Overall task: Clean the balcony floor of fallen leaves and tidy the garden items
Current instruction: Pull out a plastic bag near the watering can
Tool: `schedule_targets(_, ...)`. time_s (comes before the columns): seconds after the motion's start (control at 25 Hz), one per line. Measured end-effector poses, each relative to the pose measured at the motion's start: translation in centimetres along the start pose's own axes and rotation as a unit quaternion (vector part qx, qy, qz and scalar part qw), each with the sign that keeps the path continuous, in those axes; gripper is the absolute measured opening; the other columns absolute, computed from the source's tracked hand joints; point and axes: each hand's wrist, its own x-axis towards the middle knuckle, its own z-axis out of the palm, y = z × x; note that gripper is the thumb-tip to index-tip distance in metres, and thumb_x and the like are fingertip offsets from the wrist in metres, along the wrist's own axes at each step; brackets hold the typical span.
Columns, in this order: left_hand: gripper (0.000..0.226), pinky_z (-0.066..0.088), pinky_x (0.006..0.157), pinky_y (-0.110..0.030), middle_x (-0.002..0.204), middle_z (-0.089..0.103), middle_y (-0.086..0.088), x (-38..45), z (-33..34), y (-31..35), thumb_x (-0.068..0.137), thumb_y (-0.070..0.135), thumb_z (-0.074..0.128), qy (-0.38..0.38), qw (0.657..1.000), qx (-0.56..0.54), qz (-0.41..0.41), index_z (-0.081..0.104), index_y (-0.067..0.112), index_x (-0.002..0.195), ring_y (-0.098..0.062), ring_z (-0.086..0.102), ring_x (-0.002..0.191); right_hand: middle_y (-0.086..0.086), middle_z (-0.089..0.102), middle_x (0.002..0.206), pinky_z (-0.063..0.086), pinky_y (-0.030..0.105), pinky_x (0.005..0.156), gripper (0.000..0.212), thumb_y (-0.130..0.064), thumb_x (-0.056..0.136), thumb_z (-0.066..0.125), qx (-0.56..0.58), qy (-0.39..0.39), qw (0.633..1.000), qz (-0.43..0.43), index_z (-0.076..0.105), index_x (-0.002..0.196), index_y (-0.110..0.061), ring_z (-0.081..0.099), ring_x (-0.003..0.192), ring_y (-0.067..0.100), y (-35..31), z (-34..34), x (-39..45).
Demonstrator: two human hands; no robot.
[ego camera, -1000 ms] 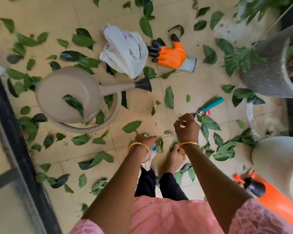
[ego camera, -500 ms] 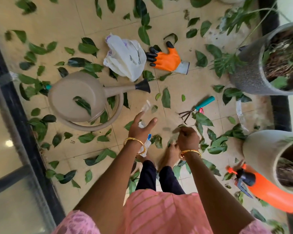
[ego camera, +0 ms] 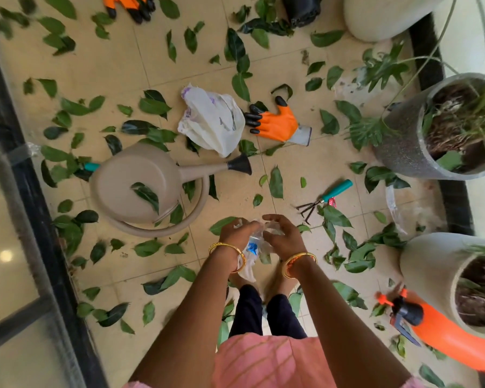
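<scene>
Scattered leaves cover most tiles. The watering can and white bag block the left and centre; pots wall the right. A bare strip of floor lies between spout and hand rake

Tiled floor — strewn leaves, watering can, glove, hand rake.

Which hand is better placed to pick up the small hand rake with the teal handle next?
The right hand, probably. The hand rake lies on its side of the floor, close by. The left hand is farther away and grips the clear plastic bag.
</scene>
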Motion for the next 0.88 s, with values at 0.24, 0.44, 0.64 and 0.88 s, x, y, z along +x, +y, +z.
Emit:
schedule_targets(0.24, 0.016, 0.050, 0.092, -0.053, 0.108, 0.064, -0.027, -0.2, -1.3, 2.9, 0.080, 0.022, 0.063, 0.044, 0.999, -0.015, 0.009, 0.059, 0.008, 0.074, -0.041, 0.062, 0.099, 0.012, 0.066, 0.081, 0.057, 0.025, 0.064, 0.018, 0.009, 0.088, 0.049, 0.110, -0.098, 0.988, 0.036, 0.063, 0.084, -0.001, 0.064, 0.074, 0.022, -5.3, 0.2, -1.3)
schedule_targets(0.44, 0.073, 0.053, 0.090, -0.047, 0.097, 0.070, -0.012, -1.0, -2.0, 6.6, 0.043, 0.066, 0.079, 0.002, 1.000, -0.021, -0.010, 0.068, 0.013, 0.092, -0.031, 0.066, 0.092, 0.002, 0.064, 0.071, 0.056, 0.021, 0.064, 0.012, -0.003, 0.086, 0.063, -0.039, -0.058, 0.997, -0.039, 0.063, 0.077, -0.010, 0.062, 0.065, 0.015, -7.7, 1.5, 0.0)
schedule_targets(0.64, 0.043, 0.052, 0.064, -0.031, 0.085, 0.063, -0.016, 0.7, -4.2, 9.9, 0.056, 0.028, 0.081, 0.026, 0.995, -0.089, -0.034, 0.065, 0.004, 0.088, -0.028, 0.059, 0.068, 0.001, 0.056, 0.068, 0.043, 0.011, 0.045, 0.013, -0.003, 0.083, 0.066, -0.091, -0.095, 0.991, -0.006, 0.055, 0.083, -0.008, 0.051, 0.057, 0.012, -11.1, 3.4, 3.9)
schedule_targets(0.88, 0.007, 0.053, 0.057, -0.037, 0.087, 0.062, -0.023, 6.8, -6.2, 11.9, 0.076, 0.000, 0.063, 0.089, 0.976, -0.198, -0.029, 0.064, 0.007, 0.077, -0.030, 0.062, 0.059, 0.012, 0.043, 0.136, 0.035, 0.032, 0.104, 0.037, -0.028, 0.075, 0.068, -0.465, -0.095, 0.867, -0.156, 0.065, 0.112, -0.021, 0.041, 0.127, 0.030, -14.3, 6.8, 15.2)
